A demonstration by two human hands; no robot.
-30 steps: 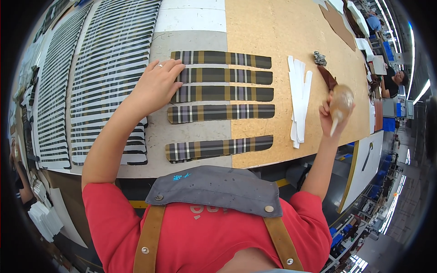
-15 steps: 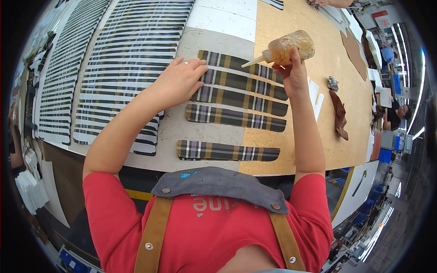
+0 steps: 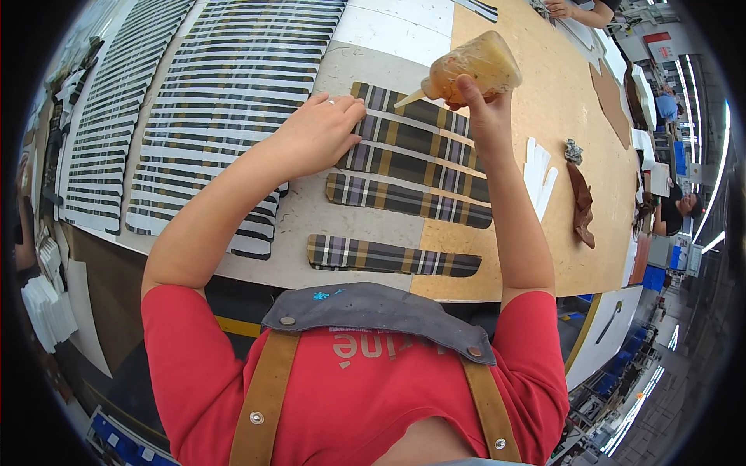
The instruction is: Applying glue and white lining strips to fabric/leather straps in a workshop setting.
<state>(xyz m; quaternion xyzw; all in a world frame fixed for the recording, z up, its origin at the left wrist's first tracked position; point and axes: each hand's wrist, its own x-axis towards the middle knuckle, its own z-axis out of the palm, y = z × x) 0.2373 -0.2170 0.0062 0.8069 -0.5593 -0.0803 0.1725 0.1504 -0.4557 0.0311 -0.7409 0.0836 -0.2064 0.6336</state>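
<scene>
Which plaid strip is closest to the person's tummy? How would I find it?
Start at the tan wooden table and find the row of dark plaid strips. The strip you want is the lowest one, lying alone with a gap above it, while the others nearly touch.

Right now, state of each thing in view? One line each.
Left hand: flat, pressing the top plaid strips.
Right hand: gripping the glue bottle.
Glue bottle: tilted, nozzle pointing at the top strip, lifted off the table.
Plaid strips: five, lying flat in a column.
White strips: flat on the board.
Brown leather piece: lying loose, untouched.
</scene>
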